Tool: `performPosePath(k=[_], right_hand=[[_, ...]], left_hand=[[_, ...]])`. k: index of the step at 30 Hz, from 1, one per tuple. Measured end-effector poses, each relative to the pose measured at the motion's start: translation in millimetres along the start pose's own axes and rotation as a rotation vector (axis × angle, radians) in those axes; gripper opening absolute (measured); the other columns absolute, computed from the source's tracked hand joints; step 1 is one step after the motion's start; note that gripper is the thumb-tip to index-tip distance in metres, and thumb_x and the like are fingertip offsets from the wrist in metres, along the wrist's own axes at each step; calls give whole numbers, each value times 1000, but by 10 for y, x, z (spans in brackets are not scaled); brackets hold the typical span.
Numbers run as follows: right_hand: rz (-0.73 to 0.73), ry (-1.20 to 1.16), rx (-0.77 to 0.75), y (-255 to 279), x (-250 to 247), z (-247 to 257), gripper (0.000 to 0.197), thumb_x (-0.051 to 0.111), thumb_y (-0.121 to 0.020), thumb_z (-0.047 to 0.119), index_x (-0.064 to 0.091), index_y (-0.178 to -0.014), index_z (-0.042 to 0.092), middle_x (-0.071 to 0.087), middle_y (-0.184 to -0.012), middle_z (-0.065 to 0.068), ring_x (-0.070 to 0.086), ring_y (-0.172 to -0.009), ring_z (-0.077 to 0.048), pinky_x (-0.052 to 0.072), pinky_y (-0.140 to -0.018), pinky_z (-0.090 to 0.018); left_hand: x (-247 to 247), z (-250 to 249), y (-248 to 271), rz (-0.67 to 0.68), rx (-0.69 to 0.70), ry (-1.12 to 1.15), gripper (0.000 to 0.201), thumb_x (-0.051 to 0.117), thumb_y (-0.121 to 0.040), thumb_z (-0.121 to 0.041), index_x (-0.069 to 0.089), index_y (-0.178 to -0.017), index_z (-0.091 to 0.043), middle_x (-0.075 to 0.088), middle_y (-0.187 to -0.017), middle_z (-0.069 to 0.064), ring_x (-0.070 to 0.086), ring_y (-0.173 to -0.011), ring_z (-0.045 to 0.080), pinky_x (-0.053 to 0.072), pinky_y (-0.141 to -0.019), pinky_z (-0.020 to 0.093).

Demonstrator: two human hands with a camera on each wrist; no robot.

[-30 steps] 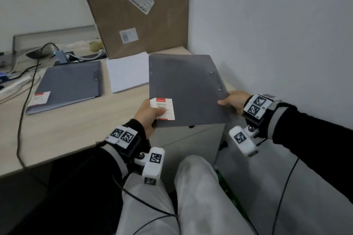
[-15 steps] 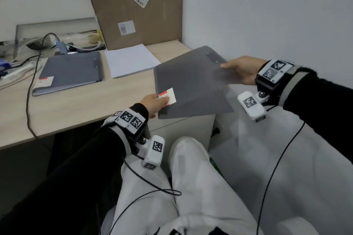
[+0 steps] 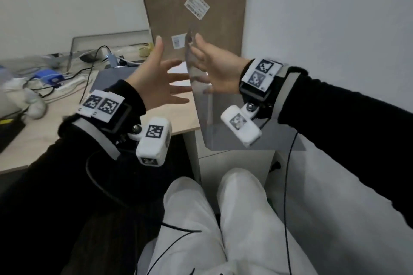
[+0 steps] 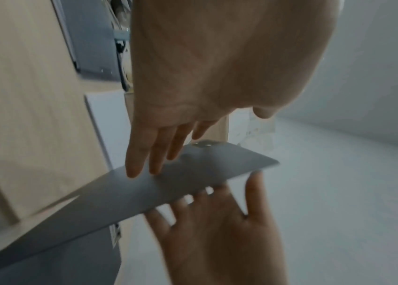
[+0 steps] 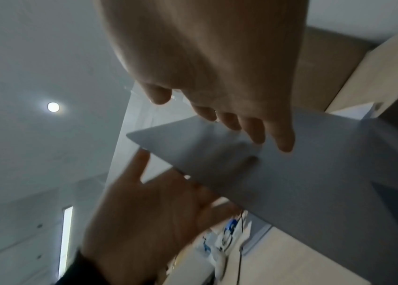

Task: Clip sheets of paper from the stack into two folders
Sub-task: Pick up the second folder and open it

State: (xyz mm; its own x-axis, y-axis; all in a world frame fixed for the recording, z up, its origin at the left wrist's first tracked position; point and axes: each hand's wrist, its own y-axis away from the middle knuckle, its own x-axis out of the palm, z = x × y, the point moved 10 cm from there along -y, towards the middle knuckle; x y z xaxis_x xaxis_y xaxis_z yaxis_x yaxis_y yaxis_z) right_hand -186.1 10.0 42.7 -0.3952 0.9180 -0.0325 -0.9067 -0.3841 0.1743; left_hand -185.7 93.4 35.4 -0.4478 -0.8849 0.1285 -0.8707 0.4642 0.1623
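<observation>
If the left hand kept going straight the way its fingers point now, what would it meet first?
Most likely the thin grey plastic folder, held up edge-on between the palms. The left hand is open, its fingers pointing at the folder, and the left wrist view puts its fingertips at the cover already, though blur hides contact.

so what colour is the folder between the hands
Plain grey; the folder shows best in the left wrist view, between the left hand and right hand.

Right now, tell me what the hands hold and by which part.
The grey folder stands on edge between both flat palms: left hand on one face, right hand on the other, near its top. No fingers curl round it.
</observation>
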Motion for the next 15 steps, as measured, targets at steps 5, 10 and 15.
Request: performPosePath(k=[5, 10, 15], right_hand=[[-26, 288, 78, -381, 446, -280, 70, 23, -91, 66, 19, -151, 31, 13, -161, 8, 12, -149, -20, 10, -115, -47], [95, 542, 160, -548, 617, -676, 64, 39, -93, 57, 31, -148, 25, 24, -157, 8, 20, -146, -14, 17, -116, -39], [45, 1029, 130, -739, 278, -794, 66, 53, -93, 40, 30, -149, 15, 28, -156, -1, 25, -145, -16, 15, -117, -27]], left_hand=[[-573, -108, 201, -92, 0, -75, 70, 18, -90, -69, 59, -113, -18, 64, -107, 12, 63, -92, 28, 52, -81, 37], [-1398, 460, 293, -419, -132, -65, 19, 31, -101, -14, 49, -103, -16, 74, -62, 6, 72, -54, 14, 56, -48, 20], [-1759, 1219, 443, -453, -353, -185, 16, 46, -94, -1, 59, -87, -8, 65, -67, 9, 64, -40, 9, 54, -44, 17]])
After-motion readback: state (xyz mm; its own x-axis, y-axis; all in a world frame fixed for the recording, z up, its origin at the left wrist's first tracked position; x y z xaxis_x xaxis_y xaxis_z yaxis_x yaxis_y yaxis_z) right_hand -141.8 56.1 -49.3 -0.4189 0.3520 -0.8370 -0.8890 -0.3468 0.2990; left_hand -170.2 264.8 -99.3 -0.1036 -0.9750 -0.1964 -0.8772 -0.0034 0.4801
